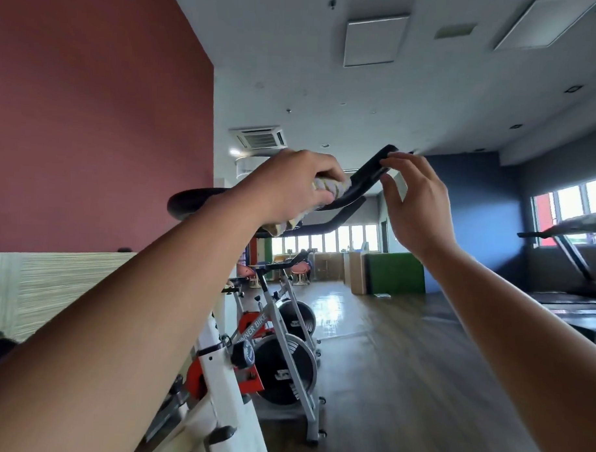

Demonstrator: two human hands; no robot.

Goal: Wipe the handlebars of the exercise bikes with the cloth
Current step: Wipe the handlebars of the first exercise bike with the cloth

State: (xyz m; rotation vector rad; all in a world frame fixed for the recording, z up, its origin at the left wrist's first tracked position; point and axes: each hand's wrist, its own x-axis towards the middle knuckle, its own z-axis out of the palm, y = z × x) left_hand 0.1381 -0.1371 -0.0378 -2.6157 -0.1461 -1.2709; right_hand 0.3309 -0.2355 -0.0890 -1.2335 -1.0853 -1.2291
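At the centre of the frame the cloth (328,189) is gripped in the curled fingers of the left hand (291,188) and pressed on the black handlebar (369,171). The bar's upturned tip, just right of centre, is touched by the right hand (415,203), fingers straight, nothing held. The wipe is judged best done with the cloth wrapped round and drawn to the tip.

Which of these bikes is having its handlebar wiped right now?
The nearest one, with the white frame: the left hand holds the cloth on its black handlebar. The silver-and-orange bikes beyond it are untouched.
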